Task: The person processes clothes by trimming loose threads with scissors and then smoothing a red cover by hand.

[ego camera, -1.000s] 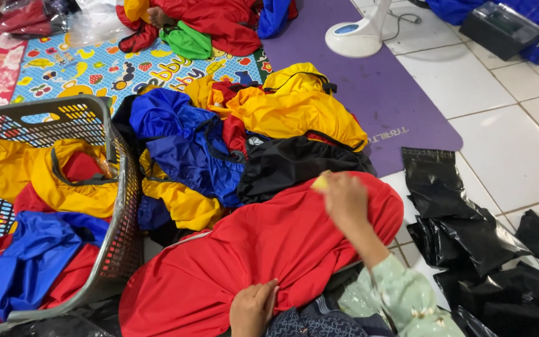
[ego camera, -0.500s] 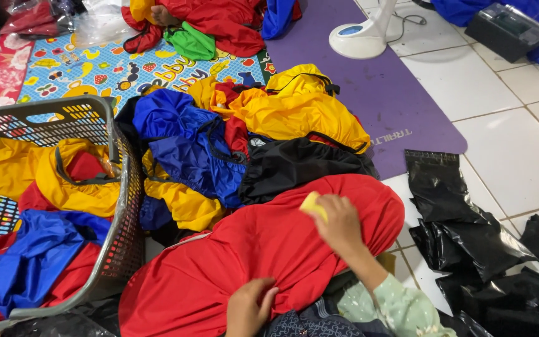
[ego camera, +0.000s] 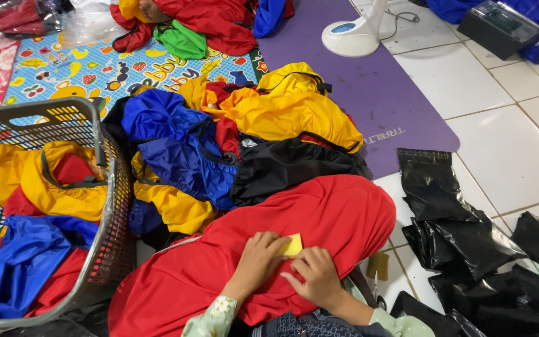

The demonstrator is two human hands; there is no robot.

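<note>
A large red garment lies spread over my lap at the bottom centre. My left hand rests on it with fingers on a small yellow card. My right hand lies flat on the red cloth just below and to the right of the card, its fingertips touching the card's lower edge. Both sleeves are pale green with a flower print.
A grey plastic laundry basket at left holds yellow, red and blue garments. A heap of blue, yellow and black garments lies ahead. Black plastic bags are at right on white tiles. A purple mat and white fan base lie beyond.
My right hand carried the yellow card from the garment's upper right down toward me. My left hand came up to meet it, and both hands now press it onto the red cloth.
</note>
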